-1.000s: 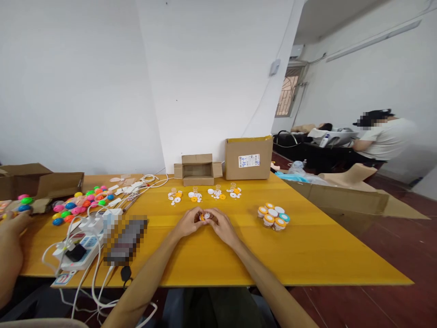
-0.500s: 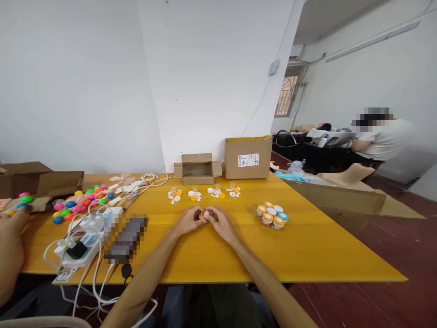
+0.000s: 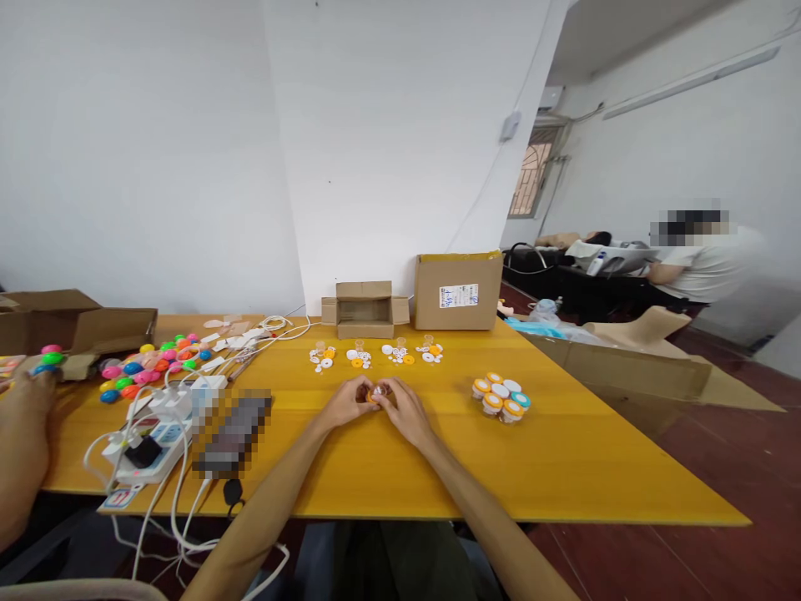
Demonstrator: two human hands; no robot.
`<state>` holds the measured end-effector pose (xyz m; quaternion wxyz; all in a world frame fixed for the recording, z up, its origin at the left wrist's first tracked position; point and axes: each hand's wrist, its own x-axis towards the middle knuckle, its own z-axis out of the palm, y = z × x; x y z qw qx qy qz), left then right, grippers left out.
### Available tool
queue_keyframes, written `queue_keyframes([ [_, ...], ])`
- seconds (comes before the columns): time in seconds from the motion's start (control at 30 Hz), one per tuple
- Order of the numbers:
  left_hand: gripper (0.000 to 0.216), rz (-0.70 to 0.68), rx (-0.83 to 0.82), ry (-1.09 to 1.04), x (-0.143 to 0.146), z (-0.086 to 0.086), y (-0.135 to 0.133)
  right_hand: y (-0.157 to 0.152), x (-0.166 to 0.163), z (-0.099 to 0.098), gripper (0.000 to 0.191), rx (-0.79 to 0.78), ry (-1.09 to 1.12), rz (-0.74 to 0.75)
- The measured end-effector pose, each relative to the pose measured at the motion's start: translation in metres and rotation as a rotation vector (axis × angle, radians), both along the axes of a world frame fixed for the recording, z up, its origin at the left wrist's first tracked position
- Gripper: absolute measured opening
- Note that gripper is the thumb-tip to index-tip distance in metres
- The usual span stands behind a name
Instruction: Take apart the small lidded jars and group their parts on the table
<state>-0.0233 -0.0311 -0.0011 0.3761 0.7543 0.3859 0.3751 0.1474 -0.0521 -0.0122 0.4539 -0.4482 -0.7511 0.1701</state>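
Note:
Between my two hands, just above the middle of the table, is a small clear jar with an orange ring (image 3: 376,393), partly covered by my fingers. My left hand (image 3: 348,401) grips its left side, and my right hand (image 3: 404,406) closes on it from the right with the thumb in front. Farther back lie several small groups of loose parts: clear cups (image 3: 401,343), white discs (image 3: 326,363) and orange rings (image 3: 409,360). To the right of my hands stands a cluster of small clear jars (image 3: 501,396) with orange, white and teal lids.
An open small carton (image 3: 364,310) and a larger closed box (image 3: 459,292) stand at the back. On the left are coloured balls (image 3: 156,367), a power strip (image 3: 159,442) with cables, a phone (image 3: 234,434) and another person's hand (image 3: 25,426). Someone sits at far right.
My hands stay at the same place around the small jar, with a slight shift of the fingers showing more of it. The other person's hand at left has moved slightly.

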Motion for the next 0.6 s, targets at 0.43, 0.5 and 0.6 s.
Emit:
queue_keyframes([
  [0.43, 0.028, -0.045, -0.067, -0.081, 0.0013, 0.0002, 0.0015, -0.0043, 0.0004, -0.0005, 0.039, 0.165, -0.067, 0.077],
  [0.5, 0.027, -0.046, -0.066, -0.076, 0.0013, 0.0011, 0.0009, -0.0048, 0.0013, -0.0002, 0.039, 0.173, -0.045, 0.05],
  [0.6, 0.025, -0.035, -0.058, -0.025, 0.0008, 0.0022, 0.0001, -0.0061, 0.0033, 0.0004, 0.037, 0.191, 0.013, -0.016],
])
